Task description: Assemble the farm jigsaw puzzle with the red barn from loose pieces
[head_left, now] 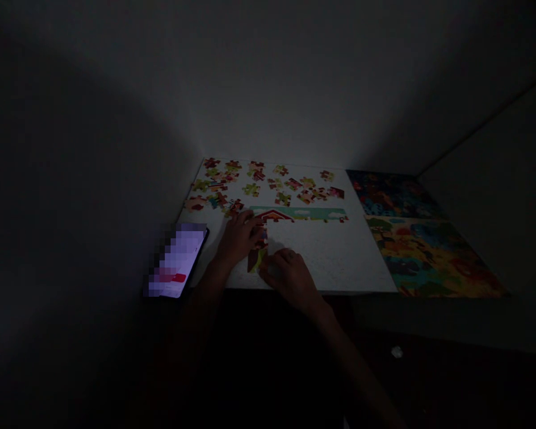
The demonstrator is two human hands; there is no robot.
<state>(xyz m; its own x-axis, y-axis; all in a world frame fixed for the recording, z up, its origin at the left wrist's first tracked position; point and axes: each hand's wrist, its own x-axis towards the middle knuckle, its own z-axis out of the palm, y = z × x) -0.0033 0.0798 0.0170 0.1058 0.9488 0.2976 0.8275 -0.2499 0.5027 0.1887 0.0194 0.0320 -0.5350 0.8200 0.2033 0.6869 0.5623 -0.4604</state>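
A partly joined jigsaw puzzle (312, 213) lies on the white table, with a strip of green sky, clouds and a red roof along its top and a column down its left side. My left hand (240, 237) rests over that column, fingers stretched out and lying on the pieces. At the column's lower end is a brown and yellow-green puzzle piece (256, 260). My right hand (292, 275) has its fingers curled in, with the tips against this piece's right edge. The dim light and my fingers hide part of the contact.
Several loose puzzle pieces (251, 189) are scattered across the back of the white table (335, 256). A lit phone (178, 256) lies at the left edge. Two colourful picture sheets (393, 193) cover the right side. Walls stand behind and at the sides.
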